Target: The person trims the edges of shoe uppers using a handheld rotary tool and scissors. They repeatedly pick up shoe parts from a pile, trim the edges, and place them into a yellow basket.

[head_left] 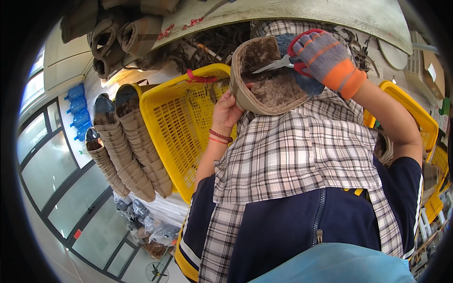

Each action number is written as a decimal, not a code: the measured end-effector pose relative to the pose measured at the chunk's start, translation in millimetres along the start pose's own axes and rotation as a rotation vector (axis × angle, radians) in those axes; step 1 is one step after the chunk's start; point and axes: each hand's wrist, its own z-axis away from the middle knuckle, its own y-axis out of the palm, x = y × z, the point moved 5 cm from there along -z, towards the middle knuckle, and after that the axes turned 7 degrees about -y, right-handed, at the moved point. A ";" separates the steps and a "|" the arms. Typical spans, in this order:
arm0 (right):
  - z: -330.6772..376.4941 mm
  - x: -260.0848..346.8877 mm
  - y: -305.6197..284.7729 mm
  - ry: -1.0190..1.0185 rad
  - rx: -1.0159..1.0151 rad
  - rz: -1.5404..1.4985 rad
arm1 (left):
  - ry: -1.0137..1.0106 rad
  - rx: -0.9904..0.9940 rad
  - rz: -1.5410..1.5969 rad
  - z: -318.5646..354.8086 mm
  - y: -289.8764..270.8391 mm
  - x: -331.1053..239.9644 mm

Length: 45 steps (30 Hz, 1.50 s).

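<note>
Brown fur lining a tan-edged piece [278,96], held up over the checked apron [278,162], just right of the yellow basket [179,125] and on the near side of the pale table [302,13]. As for the hands: the bare left hand [225,113] is pinched closed on the left wall of the piece, and the gloved right hand [325,59] is curled round the red handles of the scissors [274,66], blades pointing left into the hollow. Hard to say from this angle how far apart the blades are, or whether they actually touch the fur.

What'd worry me: those tips aim roughly at the bare left fingers, so if the scissors skid on the pile, that's a nick. The wall also looks bendy, so a loose left grip could let it fold into the blades and gouge the lining. And if the piece sags, the apron underneath might get snipped too.
</note>
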 end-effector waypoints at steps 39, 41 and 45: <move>132.0 -91.1 124.9 0.952 -1.345 -2.241 | 1.265 0.343 -2.379 -230.8 301.6 33.8; 130.5 -67.0 95.4 1.355 -1.273 -2.022 | 1.304 0.254 -2.168 -235.7 292.4 14.2; 153.2 -61.1 129.7 0.749 -1.379 -2.514 | 1.513 -0.124 -1.483 -198.4 265.2 -63.3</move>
